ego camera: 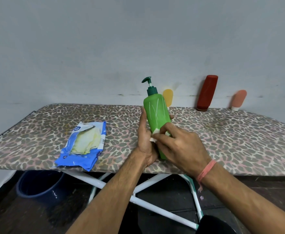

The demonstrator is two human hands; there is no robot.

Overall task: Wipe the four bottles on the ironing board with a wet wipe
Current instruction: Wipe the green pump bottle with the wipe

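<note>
Our left hand (pixel 144 139) wraps around the green pump bottle (pixel 157 115), lifted over the ironing board (pixel 223 141). Our right hand (pixel 179 146) presses a white wipe (pixel 155 135), mostly hidden, against its lower side. Three other bottles lean against the wall.

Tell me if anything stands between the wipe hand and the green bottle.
Nothing visible does. The right hand already presses the wet wipe against the green bottle, which the left hand holds upright above the ironing board.
</note>
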